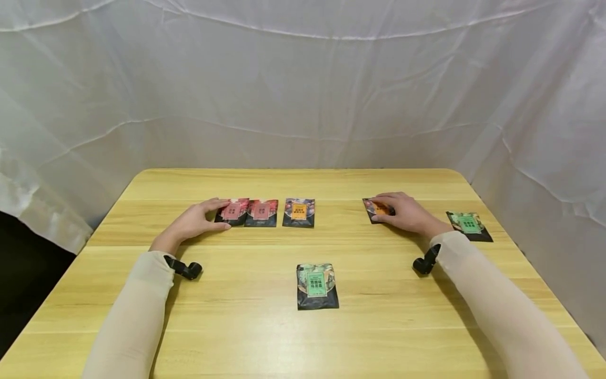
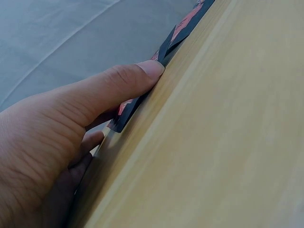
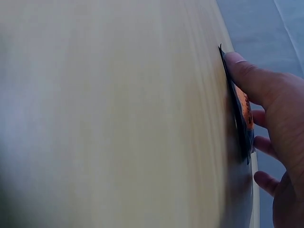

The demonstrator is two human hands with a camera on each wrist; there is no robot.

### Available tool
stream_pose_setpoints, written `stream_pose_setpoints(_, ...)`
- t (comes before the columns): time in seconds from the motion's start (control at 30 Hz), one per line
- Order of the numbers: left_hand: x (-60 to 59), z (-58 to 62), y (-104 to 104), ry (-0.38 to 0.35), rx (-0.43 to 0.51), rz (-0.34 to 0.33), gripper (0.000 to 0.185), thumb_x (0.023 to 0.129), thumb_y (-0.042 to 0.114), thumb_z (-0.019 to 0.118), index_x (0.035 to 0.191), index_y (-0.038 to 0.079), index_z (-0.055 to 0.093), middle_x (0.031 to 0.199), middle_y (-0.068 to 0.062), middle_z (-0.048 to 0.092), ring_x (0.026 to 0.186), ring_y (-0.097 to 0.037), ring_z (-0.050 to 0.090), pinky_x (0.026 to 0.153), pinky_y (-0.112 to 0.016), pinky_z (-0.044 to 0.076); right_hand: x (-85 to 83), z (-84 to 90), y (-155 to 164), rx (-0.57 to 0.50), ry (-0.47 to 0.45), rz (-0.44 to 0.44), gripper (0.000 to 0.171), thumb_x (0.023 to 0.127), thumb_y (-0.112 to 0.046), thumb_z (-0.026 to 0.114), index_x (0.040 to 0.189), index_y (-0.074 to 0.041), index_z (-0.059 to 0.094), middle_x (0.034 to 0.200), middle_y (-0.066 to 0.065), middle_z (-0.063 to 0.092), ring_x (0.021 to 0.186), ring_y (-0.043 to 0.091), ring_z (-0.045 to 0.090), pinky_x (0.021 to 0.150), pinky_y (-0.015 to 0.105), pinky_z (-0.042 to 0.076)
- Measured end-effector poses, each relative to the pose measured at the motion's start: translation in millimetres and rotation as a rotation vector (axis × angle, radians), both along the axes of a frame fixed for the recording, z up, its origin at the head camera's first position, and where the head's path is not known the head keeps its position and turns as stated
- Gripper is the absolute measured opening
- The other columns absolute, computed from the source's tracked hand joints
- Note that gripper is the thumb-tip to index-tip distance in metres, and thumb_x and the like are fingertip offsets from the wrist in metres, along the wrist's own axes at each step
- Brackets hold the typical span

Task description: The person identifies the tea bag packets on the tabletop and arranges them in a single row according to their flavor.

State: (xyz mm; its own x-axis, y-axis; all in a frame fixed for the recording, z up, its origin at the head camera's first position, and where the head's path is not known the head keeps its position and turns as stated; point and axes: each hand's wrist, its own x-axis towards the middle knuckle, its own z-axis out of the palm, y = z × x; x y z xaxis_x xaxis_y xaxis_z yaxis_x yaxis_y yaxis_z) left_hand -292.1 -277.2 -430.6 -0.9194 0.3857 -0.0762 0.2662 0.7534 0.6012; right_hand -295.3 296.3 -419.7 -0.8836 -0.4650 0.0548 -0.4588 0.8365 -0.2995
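Several small snack packets lie on a wooden table (image 1: 265, 337). My left hand (image 1: 196, 221) holds the leftmost red packet (image 1: 233, 211) by its left end, thumb (image 2: 118, 83) against the near edge and fingers at the far edge. A second red packet (image 1: 262, 212) and an orange packet (image 1: 299, 212) lie just right of it. My right hand (image 1: 404, 215) covers another orange packet (image 1: 375, 208), thumb (image 3: 247, 76) at its edge (image 3: 243, 118) and curled fingers over its top. Neither hand touches the two green packets, one near the middle (image 1: 316, 285) and one at the far right (image 1: 469, 225).
White cloth (image 1: 303, 89) hangs behind and beside the table, close to its back and right edges. Bare wood runs between the orange packets and along the front. Each wrist carries a small black camera mount (image 1: 188, 269), and both forearms wear pale sleeves.
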Motion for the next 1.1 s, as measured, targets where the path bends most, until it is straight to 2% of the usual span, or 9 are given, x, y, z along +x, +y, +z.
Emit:
stream_pose_setpoints(0.23, 1.3, 1.6, 0.2, 0.004, -0.005, 0.005, 0.089, 0.079, 0.062, 0.072, 0.152, 0.02, 0.04, 0.158, -0.018, 0.025, 0.144, -0.043, 0.019, 0.112, -0.064, 0.017, 0.7, 2.2, -18.1, 0.015, -0.002, 0.028, 0.07, 0.09, -0.055, 0.063, 0.143, -0.011, 0.051, 0.143, 0.018, 0.047, 0.131, 0.041, 0.04, 0.107, 0.061, 0.03)
stream_pose_setpoints(0.57, 1.9, 2.0, 1.3, 0.01, -0.009, 0.002, 0.089, 0.079, 0.062, 0.071, 0.151, 0.02, 0.04, 0.158, -0.018, 0.026, 0.144, -0.043, 0.02, 0.112, -0.064, 0.017, 2.4, -0.2, -44.9, 0.055, 0.028, 0.05, 0.072, 0.09, -0.06, 0.059, 0.144, -0.013, 0.05, 0.143, 0.015, 0.048, 0.13, 0.041, 0.041, 0.106, 0.062, 0.03)
stream_pose_setpoints(1.1, 1.5, 1.4, 0.5, 0.015, -0.014, 0.0, 0.09, 0.078, 0.064, 0.07, 0.152, 0.021, 0.04, 0.158, -0.018, 0.026, 0.143, -0.043, 0.02, 0.112, -0.065, 0.017, 3.0, 3.3, -90.6, 0.103, 0.018, 0.025, 0.071, 0.091, -0.061, 0.057, 0.145, -0.016, 0.049, 0.144, 0.012, 0.048, 0.132, 0.037, 0.041, 0.109, 0.059, 0.029)
